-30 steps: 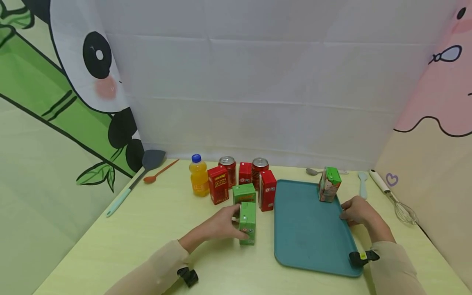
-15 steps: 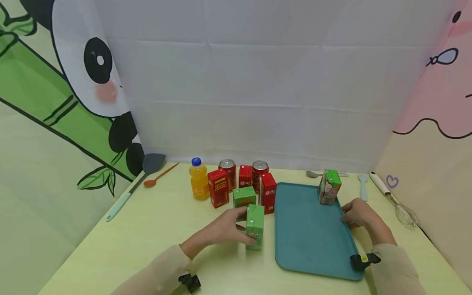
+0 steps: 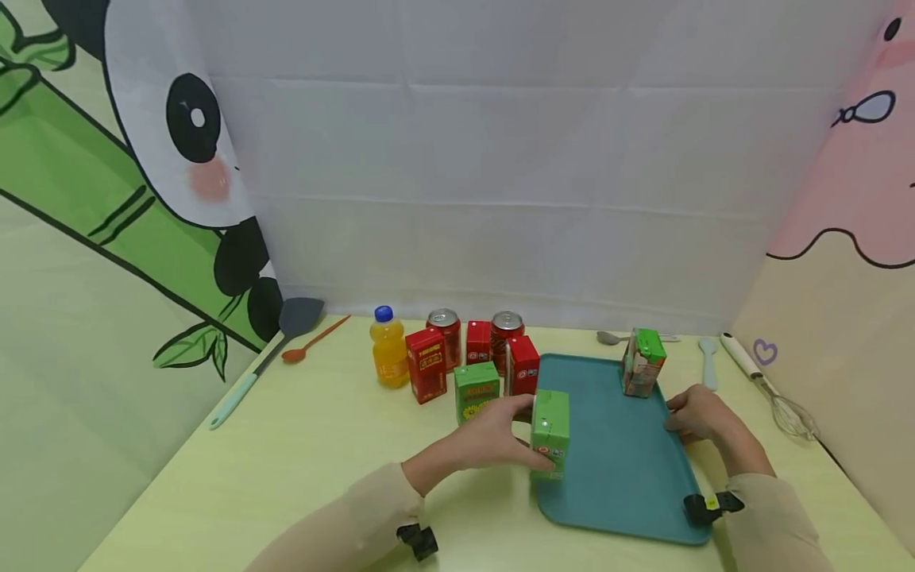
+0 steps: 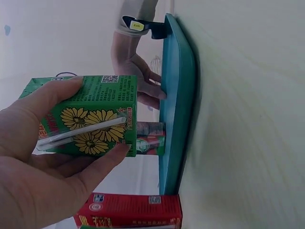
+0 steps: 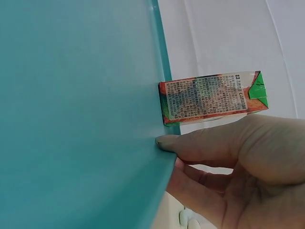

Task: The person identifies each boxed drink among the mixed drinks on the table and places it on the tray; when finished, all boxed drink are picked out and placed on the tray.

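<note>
My left hand [image 3: 489, 438] grips a green drink carton [image 3: 550, 429] between thumb and fingers. Yellow flowers and a wrapped straw [image 4: 88, 131] show on its side in the left wrist view. In the head view, this carton overlaps the left edge of a teal tray [image 3: 618, 485]. The right hand [image 3: 704, 415] pinches the tray's right rim, thumb on top and fingers beneath. Just beyond that hand, a carton with a green top [image 3: 642, 365] stands upright at the tray's far right corner.
Behind the left hand stand another green carton [image 3: 476, 389], several red cartons, two red cans and an orange juice bottle [image 3: 389, 353]. A spatula [image 3: 268, 357] and red spoon [image 3: 314, 340] lie at left. At right lie a whisk [image 3: 775, 393] and a pale blue utensil [image 3: 708, 364].
The left hand has carried the green carton rightward, from in front of the other green carton to the tray's left edge. My right hand keeps its hold on the rim.
</note>
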### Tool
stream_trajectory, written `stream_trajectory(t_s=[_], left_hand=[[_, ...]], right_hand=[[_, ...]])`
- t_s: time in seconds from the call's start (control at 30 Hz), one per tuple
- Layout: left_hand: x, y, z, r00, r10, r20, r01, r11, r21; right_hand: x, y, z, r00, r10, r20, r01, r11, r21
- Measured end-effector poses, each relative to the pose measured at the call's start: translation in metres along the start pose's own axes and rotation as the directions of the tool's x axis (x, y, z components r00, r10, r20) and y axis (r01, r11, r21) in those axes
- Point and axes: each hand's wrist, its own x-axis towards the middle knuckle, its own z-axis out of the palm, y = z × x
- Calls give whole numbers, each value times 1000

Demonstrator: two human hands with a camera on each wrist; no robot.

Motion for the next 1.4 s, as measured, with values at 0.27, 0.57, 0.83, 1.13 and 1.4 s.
stream_trajectory(t_s=[0.27,0.57,0.83,1.13,1.4], left_hand=[[38,12,26,997,-69,-43,71,996,60],[78,13,51,989,-127,-76,133,987,86],[106,11,70,931,-287,-227,301,953,29],[132,-2,76,915,-312,-256,310,949,-48],[144,-5,71,918,-318,-235,316,948,-49]], right_hand=[[1,0,2,1000,5,0,-5,1000,-12],[0,3,2,1000,-2,-8,2,1000,-7],[0,7,5,1000,-7,0,7,1000,4],[2,3,1,1000,-4,2,4,1000,-16],[2,3,0,1000,-8,0,8,1000,5]])
